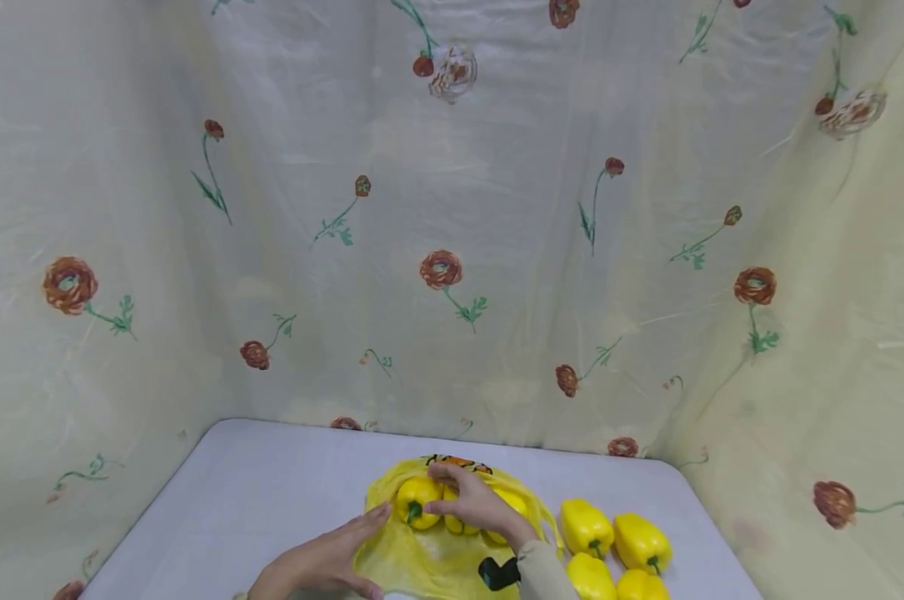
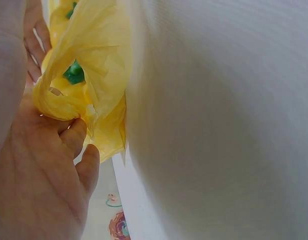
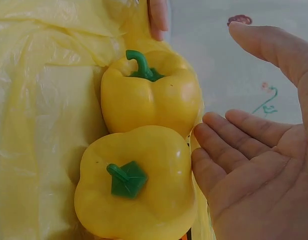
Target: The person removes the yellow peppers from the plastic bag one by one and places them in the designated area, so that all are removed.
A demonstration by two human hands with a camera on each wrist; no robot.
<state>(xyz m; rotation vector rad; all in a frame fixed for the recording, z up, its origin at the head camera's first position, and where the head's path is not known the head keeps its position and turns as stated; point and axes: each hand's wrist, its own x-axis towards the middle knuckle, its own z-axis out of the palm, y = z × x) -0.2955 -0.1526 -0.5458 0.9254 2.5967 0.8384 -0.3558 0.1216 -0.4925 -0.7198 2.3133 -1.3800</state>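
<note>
A thin yellow plastic bag point(image 1: 414, 562) lies on the table with yellow bell peppers point(image 1: 419, 502) with green stems in it. My right hand point(image 1: 476, 502) is over these peppers. In the right wrist view, its fingers point(image 3: 234, 145) extend beside two peppers point(image 3: 136, 182), the fingertips at their sides and the thumb held apart. My left hand point(image 1: 324, 557) is at the bag's left edge, fingers extended and thumb apart. In the left wrist view, its fingers point(image 2: 76, 137) touch the bag's rim point(image 2: 58, 107), which partly hides them.
Several more yellow bell peppers point(image 1: 642, 543) stand grouped on the white table point(image 1: 287, 475), right of the bag. A flower-patterned curtain point(image 1: 452, 208) hangs behind the table and along both sides. Black and orange print shows on the bag's far edge.
</note>
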